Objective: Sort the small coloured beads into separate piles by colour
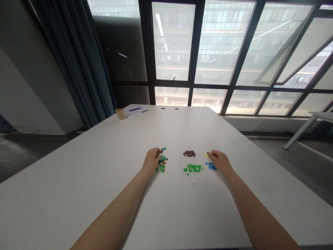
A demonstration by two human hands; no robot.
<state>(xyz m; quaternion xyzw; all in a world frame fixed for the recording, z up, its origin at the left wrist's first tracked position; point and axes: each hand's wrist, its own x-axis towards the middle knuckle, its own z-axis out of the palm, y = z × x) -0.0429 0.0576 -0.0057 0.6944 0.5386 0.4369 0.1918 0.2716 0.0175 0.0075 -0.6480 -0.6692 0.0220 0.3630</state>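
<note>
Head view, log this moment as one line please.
left hand: on mixed-colour pile | right hand: by blue pieces, pale piece at fingertips | sorted: dark pile, green pile | surface: white table

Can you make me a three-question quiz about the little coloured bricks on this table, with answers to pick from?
1. Where is the green pile?
A. Just in front of the dark red pile, nearer the person
B. Beside the paper cup
C. Under the left hand

2. What colour are the bricks by the right hand?
A. Orange
B. Blue
C. Purple

3. What is the left hand doing?
A. Lifted high off the table
B. Holding the pen
C. Resting at the mixed pile, fingers touching it

Answers:
1. A, the green pile lies right below the dark red one, between the two hands.
2. B, small blue bricks lie against that hand.
3. C, the hand is down on the table with its fingertips in the mixed colours; the grip itself is too small to make out.
</note>
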